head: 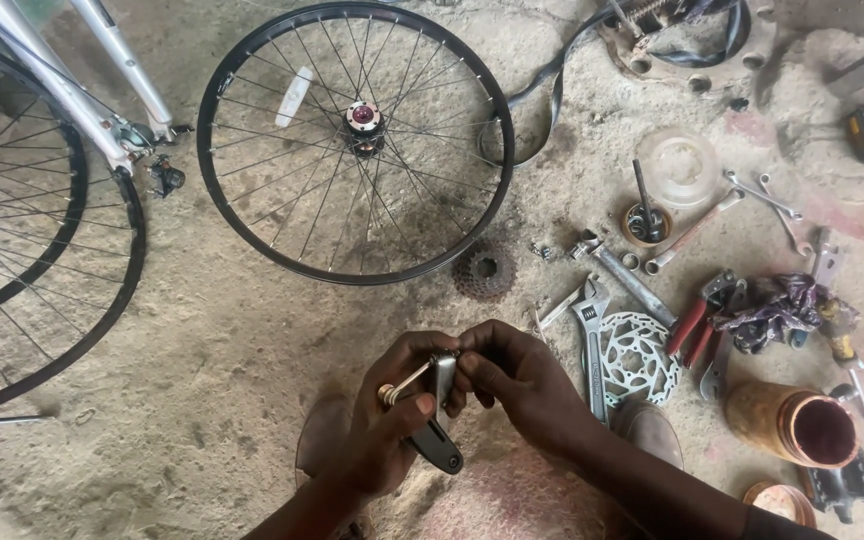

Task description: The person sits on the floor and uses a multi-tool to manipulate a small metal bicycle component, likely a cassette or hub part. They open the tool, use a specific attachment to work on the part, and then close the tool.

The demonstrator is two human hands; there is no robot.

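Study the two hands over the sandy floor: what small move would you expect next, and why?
Probably the right hand goes on working the top of the small metal part. The left hand grips it from below, and the right fingertips pinch its upper end. Both are full, so reaching for the floor tools seems unlikely.

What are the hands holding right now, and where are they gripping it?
Both hold a small grey metal bike part. The left hand wraps its middle; the right hand pinches its top end. Its dark lower end hangs free.
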